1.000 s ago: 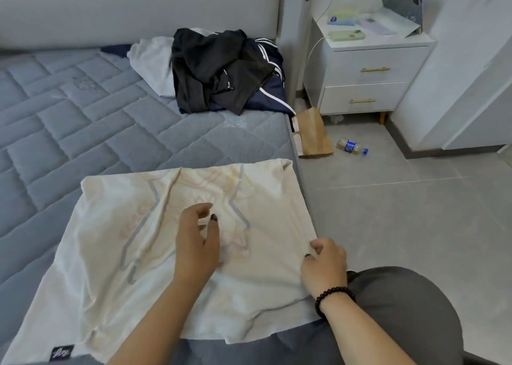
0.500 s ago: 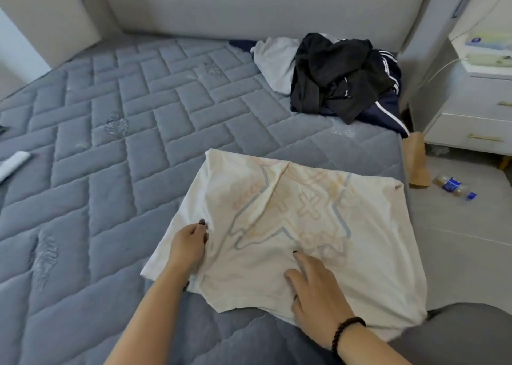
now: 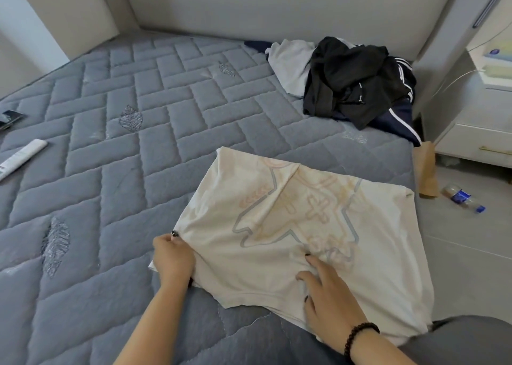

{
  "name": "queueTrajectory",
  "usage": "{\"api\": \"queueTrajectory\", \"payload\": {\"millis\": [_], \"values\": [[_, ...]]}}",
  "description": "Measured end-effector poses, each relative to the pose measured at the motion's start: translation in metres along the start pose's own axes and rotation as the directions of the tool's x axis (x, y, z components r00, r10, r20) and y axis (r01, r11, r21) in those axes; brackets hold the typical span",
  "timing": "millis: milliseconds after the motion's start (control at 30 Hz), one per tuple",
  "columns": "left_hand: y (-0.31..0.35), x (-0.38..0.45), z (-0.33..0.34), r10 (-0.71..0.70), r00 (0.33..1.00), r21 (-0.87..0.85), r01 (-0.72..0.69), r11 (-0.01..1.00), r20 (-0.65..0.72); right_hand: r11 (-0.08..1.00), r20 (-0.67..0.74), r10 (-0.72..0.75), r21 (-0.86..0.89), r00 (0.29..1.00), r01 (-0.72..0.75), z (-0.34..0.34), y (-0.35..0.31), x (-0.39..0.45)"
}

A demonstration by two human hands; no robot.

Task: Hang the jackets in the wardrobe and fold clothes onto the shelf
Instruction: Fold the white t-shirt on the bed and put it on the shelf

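Since a moment ago my left hand (image 3: 173, 256) has slid off the middle of the cream T-shirt (image 3: 291, 226) to its left edge, and my right hand (image 3: 329, 295) has come in from the right edge onto the cloth. My view now takes in more of the left side of the bed.

Largest is the grey quilted mattress (image 3: 138, 143), filling most of what I see. On its near right part lies the cream T-shirt, print up, its right side reaching the mattress edge. Far right on the mattress sits a heap of clothes (image 3: 357, 85): a black jacket on top, a navy striped garment under it, a white piece to its left. Beside the bed on the right stands a white nightstand (image 3: 482, 140), with a brown paper bag (image 3: 425, 171) and a plastic bottle (image 3: 462, 198) on the floor. At the far left edge lie a white remote (image 3: 22, 157) and a dark phone (image 3: 9, 118).

My left grip pinches the shirt's left edge, fingers curled. My right grip is spread, fingers straight, pressing the shirt flat near its lower hem.
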State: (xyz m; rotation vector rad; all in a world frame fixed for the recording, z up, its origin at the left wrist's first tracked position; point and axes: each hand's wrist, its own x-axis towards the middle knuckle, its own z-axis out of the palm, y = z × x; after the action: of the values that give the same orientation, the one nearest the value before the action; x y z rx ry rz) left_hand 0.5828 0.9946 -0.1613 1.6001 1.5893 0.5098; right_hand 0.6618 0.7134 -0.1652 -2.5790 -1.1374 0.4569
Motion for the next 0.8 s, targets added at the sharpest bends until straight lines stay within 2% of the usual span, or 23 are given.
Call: {"api": "queueTrajectory", "payload": {"millis": [100,167,233,300,333,400,500,567,600,667,733,800], "values": [[0.005,0.004,-0.005,0.144,0.989,0.209,-0.149,0.966,0.037,1.0,0.002,0.005,0.009,1.0,-0.005,0.0,0.003,-0.003],[0.014,0.016,-0.004,0.263,0.963,0.287,-0.27,0.919,0.064,1.0,0.004,0.003,0.009,1.0,-0.003,-0.001,0.004,-0.005],[0.027,0.029,0.002,0.338,0.924,0.279,-0.377,0.883,0.18,1.0,0.008,0.0,0.006,1.0,0.0,-0.002,0.004,-0.005],[0.036,0.038,0.012,0.352,0.873,0.325,-0.459,0.827,0.337,1.0,0.015,-0.006,0.002,1.0,0.006,-0.003,0.005,-0.004],[0.037,0.04,0.017,0.341,0.863,0.342,-0.47,0.814,0.374,1.0,0.016,-0.007,0.007,1.0,0.007,-0.003,0.005,-0.003],[0.034,0.041,0.022,0.305,0.893,0.285,-0.403,0.869,0.332,1.0,0.015,0.001,0.024,1.0,-0.001,-0.004,0.006,-0.002],[0.026,0.035,0.022,0.226,0.963,0.2,-0.253,0.947,0.148,0.998,0.006,0.023,0.054,1.0,-0.023,-0.004,0.006,-0.003],[0.026,0.028,0.025,0.268,0.962,0.267,-0.274,0.924,0.061,0.997,-0.018,0.03,0.065,0.999,-0.029,-0.002,0.007,-0.003],[0.027,0.024,0.028,0.34,0.939,0.324,-0.337,0.884,0.047,0.997,-0.035,0.037,0.074,0.999,-0.034,-0.002,0.007,-0.002],[0.031,0.012,0.039,0.517,0.85,0.372,-0.513,0.774,0.096,0.994,-0.094,0.053,0.096,0.994,-0.044,-0.004,0.008,0.002],[0.039,-0.001,0.053,0.657,0.714,0.377,-0.693,0.615,0.241,0.992,-0.165,0.09,0.107,0.982,-0.073,-0.006,0.012,0.006],[0.047,-0.01,0.071,0.705,0.563,0.379,-0.822,0.425,0.432,0.985,-0.154,0.168,0.078,0.974,-0.157,-0.007,0.018,0.011]]}}
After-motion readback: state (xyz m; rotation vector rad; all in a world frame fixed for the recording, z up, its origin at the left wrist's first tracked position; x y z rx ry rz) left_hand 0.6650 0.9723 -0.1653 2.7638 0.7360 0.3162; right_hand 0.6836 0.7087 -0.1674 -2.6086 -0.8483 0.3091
